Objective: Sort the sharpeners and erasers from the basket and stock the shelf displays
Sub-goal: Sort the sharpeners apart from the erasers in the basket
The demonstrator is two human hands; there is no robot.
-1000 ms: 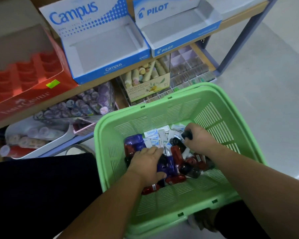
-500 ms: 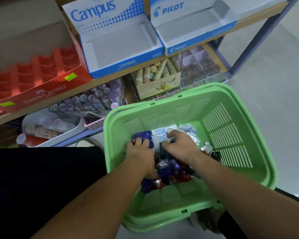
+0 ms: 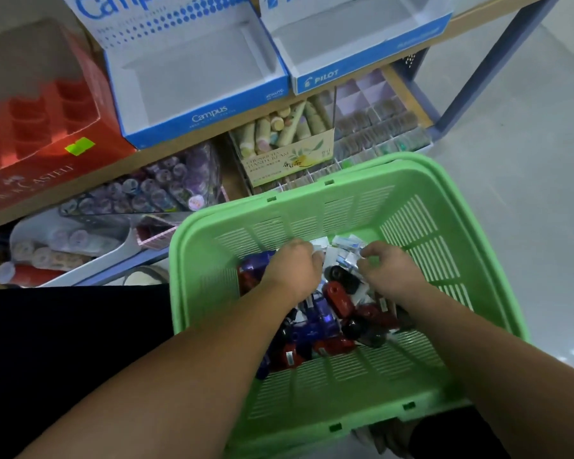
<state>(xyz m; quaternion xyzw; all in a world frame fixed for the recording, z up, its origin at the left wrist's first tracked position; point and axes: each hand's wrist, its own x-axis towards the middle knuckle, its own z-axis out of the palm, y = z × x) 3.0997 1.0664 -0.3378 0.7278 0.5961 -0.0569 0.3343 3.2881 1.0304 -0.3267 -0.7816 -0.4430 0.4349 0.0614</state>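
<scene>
- sharpeners [image 3: 332, 313] in red, purple and black lie heaped on the floor of the green basket [image 3: 421, 180], toward its middle and near side.
- small white erasers [image 3: 343, 245] in wrappers sit at the far end of the pile, against the basket's back wall.
- the left hand [image 3: 292, 270] is down in the pile, fingers curled over the erasers; whether it grips one i cannot tell.
- the right hand [image 3: 386, 271] is just beside it, fingers bent and pinching into the same white erasers; the catch itself is hidden.
- on the shelf beyond, the campus display box [image 3: 196, 71] and the pilot display box [image 3: 355, 38] stand side by side, open.
- a red faber-castell tray [image 3: 47, 127] sits left of them.
</scene>
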